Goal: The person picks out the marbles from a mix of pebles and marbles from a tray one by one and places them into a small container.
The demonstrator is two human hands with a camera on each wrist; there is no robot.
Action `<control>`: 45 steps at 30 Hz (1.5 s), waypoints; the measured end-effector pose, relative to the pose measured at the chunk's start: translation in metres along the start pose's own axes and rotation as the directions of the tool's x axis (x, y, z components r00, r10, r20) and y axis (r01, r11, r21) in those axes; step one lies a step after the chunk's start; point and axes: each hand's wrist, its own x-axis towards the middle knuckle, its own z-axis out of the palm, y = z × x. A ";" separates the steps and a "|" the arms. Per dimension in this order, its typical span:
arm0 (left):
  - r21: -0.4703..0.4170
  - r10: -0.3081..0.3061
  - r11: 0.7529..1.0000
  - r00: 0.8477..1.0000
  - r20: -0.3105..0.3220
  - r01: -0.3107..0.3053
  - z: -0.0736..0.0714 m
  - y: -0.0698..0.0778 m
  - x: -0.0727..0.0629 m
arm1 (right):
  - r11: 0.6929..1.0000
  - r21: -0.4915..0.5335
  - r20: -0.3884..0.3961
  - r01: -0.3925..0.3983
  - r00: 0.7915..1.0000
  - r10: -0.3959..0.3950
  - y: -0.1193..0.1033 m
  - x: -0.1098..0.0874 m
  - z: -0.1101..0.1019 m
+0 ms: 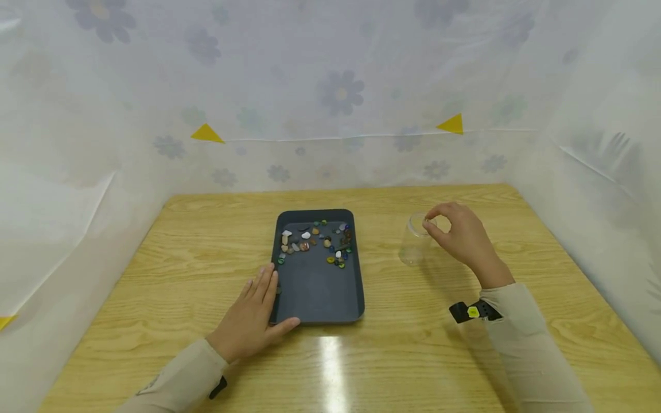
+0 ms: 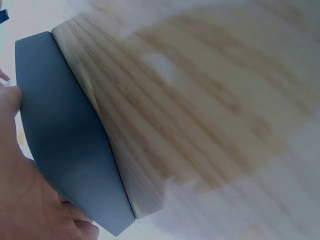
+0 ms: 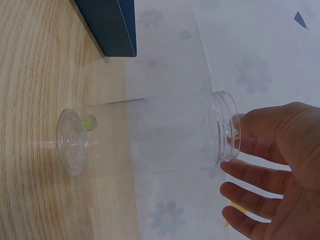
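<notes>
My left hand [image 1: 250, 321] rests on the near left corner of a dark grey tray [image 1: 310, 292], fingers straight along its left rim and thumb over the near rim. Small stones and glass marbles [image 1: 306, 235] lie scattered over the tray's far half. To the right, a clear jar [image 1: 412, 246] stands upright on the table. My right hand [image 1: 462, 238] is at its mouth, thumb and index finger bent close together at the rim, other fingers loosely spread. Nothing shows between those fingertips. Low inside the jar, a yellow-green marble [image 3: 90, 122] shows in the right wrist view.
The wooden table [image 1: 206, 246] ends at a white flowered sheet [image 1: 330, 103] behind, with similar sheeting on both sides. Yellow triangles [image 1: 207, 133] mark the back sheet. A black wristband [image 1: 475, 311] circles the right sleeve.
</notes>
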 end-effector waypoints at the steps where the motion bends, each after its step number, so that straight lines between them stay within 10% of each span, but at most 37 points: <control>1: 0.001 -0.001 1.000 1.000 0.001 0.001 0.000 0.000 0.000 | 1.000 0.006 0.005 -0.008 1.000 0.008 0.000 0.000 0.000; 25: -0.012 -0.018 1.000 1.000 0.005 0.018 0.003 -0.001 0.001 | 0.998 -0.045 0.219 -0.051 0.974 0.060 -0.005 0.011 -0.018; 45: -0.020 -0.024 0.999 1.000 0.012 0.025 0.001 0.002 0.000 | 0.999 -0.019 0.192 -0.027 0.981 0.031 0.001 0.009 -0.011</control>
